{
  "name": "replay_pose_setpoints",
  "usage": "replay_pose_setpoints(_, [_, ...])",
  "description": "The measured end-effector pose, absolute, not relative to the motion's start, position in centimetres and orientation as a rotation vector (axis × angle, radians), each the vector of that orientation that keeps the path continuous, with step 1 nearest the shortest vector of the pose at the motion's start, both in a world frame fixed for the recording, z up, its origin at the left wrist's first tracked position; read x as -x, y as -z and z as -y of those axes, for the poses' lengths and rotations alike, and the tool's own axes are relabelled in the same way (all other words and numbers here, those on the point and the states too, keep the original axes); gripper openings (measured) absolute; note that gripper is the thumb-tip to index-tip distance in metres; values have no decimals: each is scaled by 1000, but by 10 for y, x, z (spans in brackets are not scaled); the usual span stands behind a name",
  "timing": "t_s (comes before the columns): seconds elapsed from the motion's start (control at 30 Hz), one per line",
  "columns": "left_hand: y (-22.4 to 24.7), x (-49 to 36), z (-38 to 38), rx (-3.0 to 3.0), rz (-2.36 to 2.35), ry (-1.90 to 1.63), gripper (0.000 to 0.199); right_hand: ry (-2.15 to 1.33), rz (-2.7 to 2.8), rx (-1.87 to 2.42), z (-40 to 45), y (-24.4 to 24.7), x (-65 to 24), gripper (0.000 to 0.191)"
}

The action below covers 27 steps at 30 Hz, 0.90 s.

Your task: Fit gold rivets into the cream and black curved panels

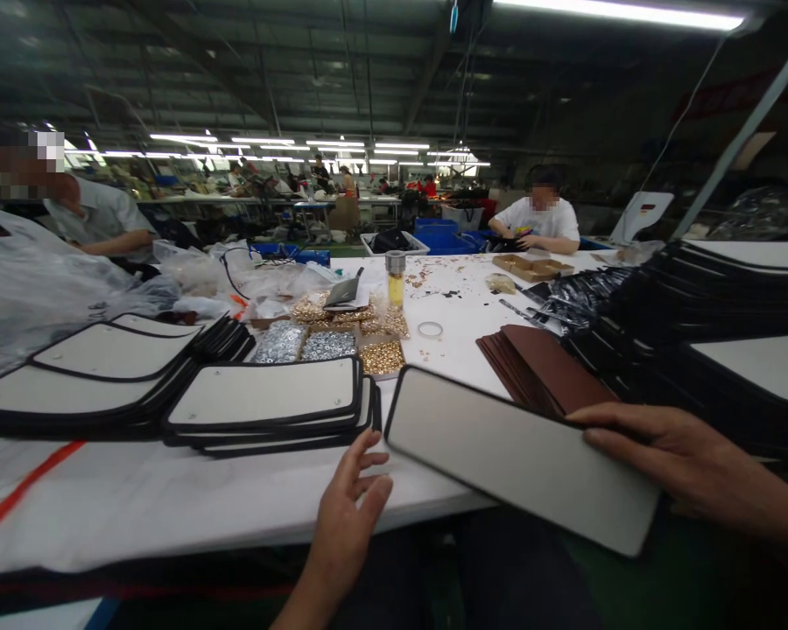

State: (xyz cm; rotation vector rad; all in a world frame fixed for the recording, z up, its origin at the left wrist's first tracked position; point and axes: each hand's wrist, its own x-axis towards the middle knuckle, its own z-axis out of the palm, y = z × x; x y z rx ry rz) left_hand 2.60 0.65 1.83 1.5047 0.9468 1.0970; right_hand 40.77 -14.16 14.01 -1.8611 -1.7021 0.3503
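My right hand point(657, 446) pinches the upper right edge of a grey panel with black trim point(518, 455), tilted over the table's front edge. Just left of that panel, my left hand point(355, 499) is raised with its fingers apart, holding nothing. Behind my left hand lies a stack of similar black-edged panels point(269, 392), the top one with small metal fittings. Another such stack point(115, 350) sits further left. Brown panels point(552, 367) lie fanned out behind the held panel.
Trays of silver rings point(328, 345) and gold rings point(381, 357) stand mid-table near a clear jar point(395, 280). Tall black stacks point(709, 341) fill the right side. Plastic bags point(45, 280) lie left. People sit at the far left and across the white table point(289, 499).
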Motion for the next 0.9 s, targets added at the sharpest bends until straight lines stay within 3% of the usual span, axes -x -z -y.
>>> replay_pose_setpoints(0.07, [-27, -22, -7, -1297, -907, -1054, 71, -617, 1822, 1788, 134, -139, -388, 31])
replay_pose_setpoints(0.2, [-26, -14, 3, -1018, -957, -840, 58, -907, 1896, 1720, 91, -107, -369, 36])
replay_pose_setpoints(0.5, [18, -8, 29, -1138, -1226, -1006, 52, -426, 1695, 2012, -68, -17, -348, 30])
replay_pose_setpoints(0.73, [20, -5, 43, -1558, -1423, -1070, 22, -235, 1663, 2180, -87, 5, -346, 26])
replay_pose_setpoints(0.9, [27, 4, 49, -1667, -1406, -978, 15, -172, 1621, 2182, -87, 9, -349, 26])
